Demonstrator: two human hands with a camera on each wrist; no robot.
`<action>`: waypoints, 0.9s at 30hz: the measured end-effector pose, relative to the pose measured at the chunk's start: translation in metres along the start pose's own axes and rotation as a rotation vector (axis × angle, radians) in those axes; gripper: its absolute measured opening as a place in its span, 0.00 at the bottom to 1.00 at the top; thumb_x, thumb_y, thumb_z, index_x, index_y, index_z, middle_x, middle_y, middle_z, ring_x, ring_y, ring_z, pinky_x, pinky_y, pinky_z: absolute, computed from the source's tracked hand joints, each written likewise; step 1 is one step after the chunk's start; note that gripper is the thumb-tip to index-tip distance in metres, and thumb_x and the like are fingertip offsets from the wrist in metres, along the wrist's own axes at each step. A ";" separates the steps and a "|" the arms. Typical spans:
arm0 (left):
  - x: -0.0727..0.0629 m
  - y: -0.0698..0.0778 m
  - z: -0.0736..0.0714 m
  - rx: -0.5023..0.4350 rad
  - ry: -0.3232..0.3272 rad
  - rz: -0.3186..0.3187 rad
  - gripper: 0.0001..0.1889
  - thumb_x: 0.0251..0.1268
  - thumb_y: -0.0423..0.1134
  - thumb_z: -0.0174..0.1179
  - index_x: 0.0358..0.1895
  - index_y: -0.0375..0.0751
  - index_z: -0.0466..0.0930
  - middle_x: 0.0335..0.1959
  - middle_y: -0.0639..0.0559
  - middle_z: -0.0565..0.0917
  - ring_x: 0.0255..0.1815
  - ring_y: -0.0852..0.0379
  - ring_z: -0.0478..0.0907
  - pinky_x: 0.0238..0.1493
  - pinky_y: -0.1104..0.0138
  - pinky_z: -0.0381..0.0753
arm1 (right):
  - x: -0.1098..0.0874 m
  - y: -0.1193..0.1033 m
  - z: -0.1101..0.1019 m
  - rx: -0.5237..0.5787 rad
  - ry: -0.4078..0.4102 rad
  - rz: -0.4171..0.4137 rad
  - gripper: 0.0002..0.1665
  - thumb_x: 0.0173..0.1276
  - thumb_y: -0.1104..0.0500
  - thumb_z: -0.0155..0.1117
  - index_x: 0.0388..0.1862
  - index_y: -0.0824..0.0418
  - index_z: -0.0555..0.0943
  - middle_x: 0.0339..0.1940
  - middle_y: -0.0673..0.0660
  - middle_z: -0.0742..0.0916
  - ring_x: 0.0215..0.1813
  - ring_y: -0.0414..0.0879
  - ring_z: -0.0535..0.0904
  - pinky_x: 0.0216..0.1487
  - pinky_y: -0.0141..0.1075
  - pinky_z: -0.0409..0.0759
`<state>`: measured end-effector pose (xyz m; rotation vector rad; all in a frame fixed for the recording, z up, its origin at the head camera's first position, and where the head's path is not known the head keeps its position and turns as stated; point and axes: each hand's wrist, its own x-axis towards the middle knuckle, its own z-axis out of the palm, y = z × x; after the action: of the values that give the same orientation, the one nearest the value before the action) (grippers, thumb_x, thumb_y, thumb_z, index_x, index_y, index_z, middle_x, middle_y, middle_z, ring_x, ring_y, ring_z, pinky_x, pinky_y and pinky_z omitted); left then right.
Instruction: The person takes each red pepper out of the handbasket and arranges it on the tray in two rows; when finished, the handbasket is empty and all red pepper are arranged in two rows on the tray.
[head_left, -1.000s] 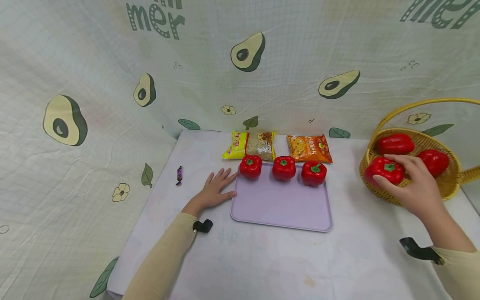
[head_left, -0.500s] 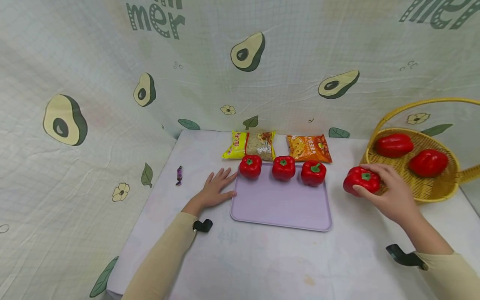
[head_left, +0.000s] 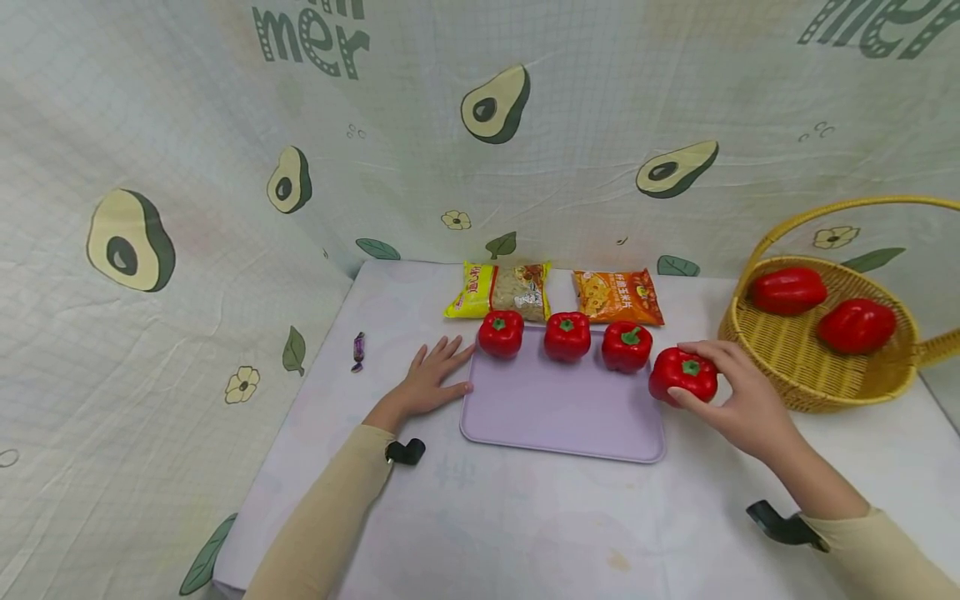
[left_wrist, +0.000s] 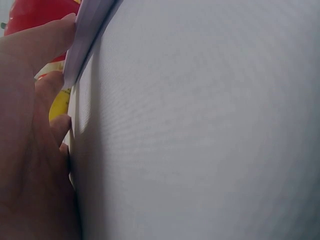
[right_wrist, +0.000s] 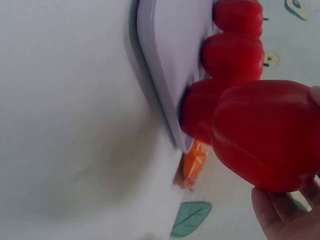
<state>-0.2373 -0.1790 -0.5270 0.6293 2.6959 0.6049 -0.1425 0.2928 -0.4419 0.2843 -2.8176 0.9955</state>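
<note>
Bell pepper (head_left: 684,376), red and green-stemmed, is what I see gripped in the person's right hand (head_left: 750,408), thumb on the near side, fingers on the far side. My right wrist view shows it raised off the white table (head_left: 525,533); from the head camera it overlaps the lilac tray's (head_left: 562,408) right edge. Along the tray's far side I count three more red peppers (head_left: 567,337) in a row. The left hand (head_left: 426,387) lies with fingers spread, its thumb touching the tray's left rim. Two red peppers (head_left: 857,327) rest inside the yellow wicker basket (head_left: 840,379). Behind the tray are yellow (head_left: 498,292) and orange snack packets (head_left: 618,296).
</note>
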 end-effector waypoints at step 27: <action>0.000 0.000 0.000 -0.011 0.020 0.021 0.41 0.72 0.65 0.53 0.83 0.61 0.49 0.85 0.51 0.45 0.84 0.46 0.32 0.78 0.43 0.24 | 0.017 -0.036 0.060 0.128 -0.119 -0.105 0.39 0.60 0.48 0.79 0.69 0.52 0.75 0.65 0.57 0.75 0.68 0.60 0.70 0.52 0.62 0.83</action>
<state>-0.2370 -0.1795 -0.5272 0.6527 2.7059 0.6349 -0.1555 0.2250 -0.4629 0.5167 -2.8125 1.1737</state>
